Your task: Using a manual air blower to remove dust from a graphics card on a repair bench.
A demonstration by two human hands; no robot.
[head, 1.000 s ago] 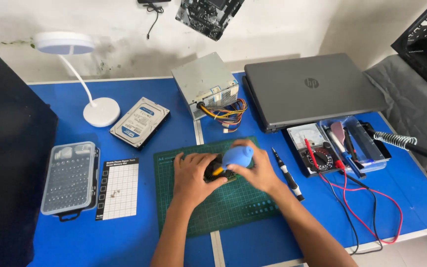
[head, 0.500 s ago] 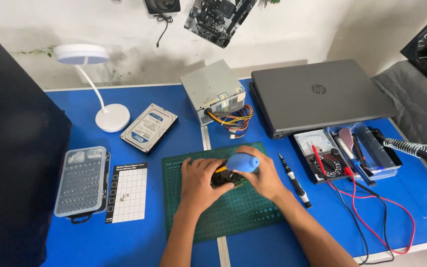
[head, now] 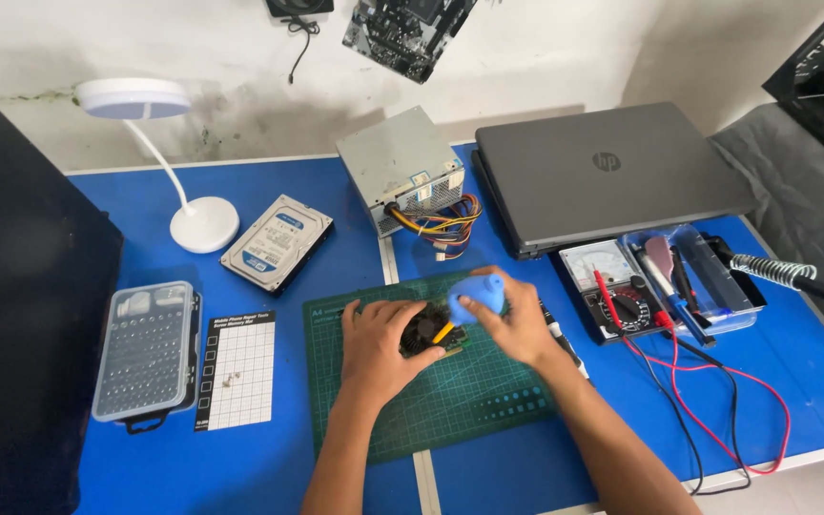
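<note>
The small black round cooling fan (head: 428,329) is steadied on the green cutting mat (head: 450,401) near the table's front edge, left hand (head: 376,345) fingers grasping its rim. The soft blue rubber air blower (head: 479,296) is clenched by the right hand (head: 517,329). The fan seems light, its blades fragile; the frame is the safer hold.

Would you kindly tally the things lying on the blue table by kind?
Lamp: 1
Hard drive: 1
Power supply: 1
Laptop: 1
Multimeter: 1
Bit case: 1
Screw chart: 1
Cutting mat: 1
Fan, under the left hand: 1
Blue air blower, in the right hand: 1
Total: 10
</note>
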